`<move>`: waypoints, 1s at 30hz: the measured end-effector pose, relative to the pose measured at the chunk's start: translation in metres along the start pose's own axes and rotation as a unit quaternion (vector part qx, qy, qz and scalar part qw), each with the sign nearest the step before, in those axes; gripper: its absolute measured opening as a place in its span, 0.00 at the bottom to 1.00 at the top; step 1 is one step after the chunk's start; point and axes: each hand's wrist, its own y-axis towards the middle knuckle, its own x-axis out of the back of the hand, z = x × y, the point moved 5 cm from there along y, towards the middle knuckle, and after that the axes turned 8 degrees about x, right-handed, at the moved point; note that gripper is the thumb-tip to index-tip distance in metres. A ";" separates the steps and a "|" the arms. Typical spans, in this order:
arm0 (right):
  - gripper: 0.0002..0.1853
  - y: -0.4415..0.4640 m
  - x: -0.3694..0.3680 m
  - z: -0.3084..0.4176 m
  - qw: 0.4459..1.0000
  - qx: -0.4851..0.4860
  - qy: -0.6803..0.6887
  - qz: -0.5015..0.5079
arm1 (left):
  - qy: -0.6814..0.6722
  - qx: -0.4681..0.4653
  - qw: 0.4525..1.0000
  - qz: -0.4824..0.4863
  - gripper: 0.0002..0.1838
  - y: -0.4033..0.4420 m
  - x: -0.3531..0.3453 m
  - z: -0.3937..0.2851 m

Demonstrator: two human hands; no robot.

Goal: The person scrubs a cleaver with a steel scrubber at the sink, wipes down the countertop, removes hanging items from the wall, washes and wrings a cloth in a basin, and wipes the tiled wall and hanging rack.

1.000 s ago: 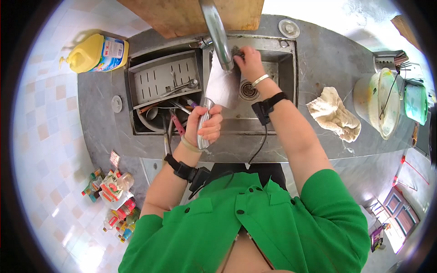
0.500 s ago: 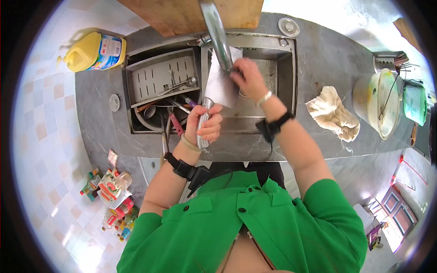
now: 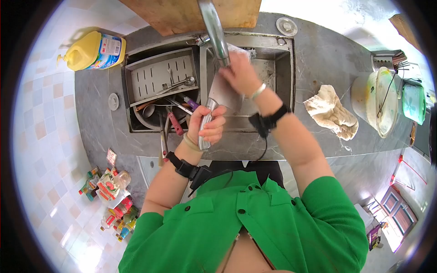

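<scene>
cleaver (image 3: pixel 222 94) slants, blade (image 3: pixel 231 103) forward-right, left hand (image 3: pixel 211 126) clenching its handle (image 3: pixel 212 104); cannot tell what right hand (image 3: pixel 244 76) holds.

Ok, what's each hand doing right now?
Left hand: closed around the handle of the cleaver.
Right hand: over the blade; whether it holds anything can't be told.

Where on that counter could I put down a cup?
Bare counter shows between the sink, cloth and far disc; a smaller patch lies between the yellow jug and left disc. Crowded: the left basin with utensils, and around left hand, right hand and cleaver.
</scene>
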 end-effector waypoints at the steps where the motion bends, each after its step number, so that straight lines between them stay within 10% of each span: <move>1: 0.14 -0.016 -0.009 0.015 0.999 0.029 0.022 0.024 | -0.014 -0.004 1.000 0.002 0.07 -0.001 0.000 -0.001; 7: 0.15 -0.026 -0.005 -0.031 0.997 -0.037 -0.041 0.048 | 0.039 -0.010 0.999 -0.001 0.07 -0.007 0.000 -0.002; 13: 0.14 -0.027 -0.012 0.046 0.990 0.119 0.057 0.045 | 0.029 -0.019 0.999 -0.007 0.08 -0.009 0.002 -0.003; 19: 0.12 -0.010 -0.002 -0.053 0.994 -0.067 -0.078 0.022 | 0.028 -0.015 0.999 0.004 0.08 -0.010 0.004 0.007; 24: 0.13 -0.023 -0.016 0.045 0.989 0.116 0.048 0.075 | -0.008 -0.023 1.000 0.009 0.08 -0.013 0.008 0.004; 30: 0.11 -0.003 -0.005 -0.047 0.994 -0.037 -0.092 0.049 | 0.020 -0.023 1.000 -0.007 0.09 -0.020 0.009 0.012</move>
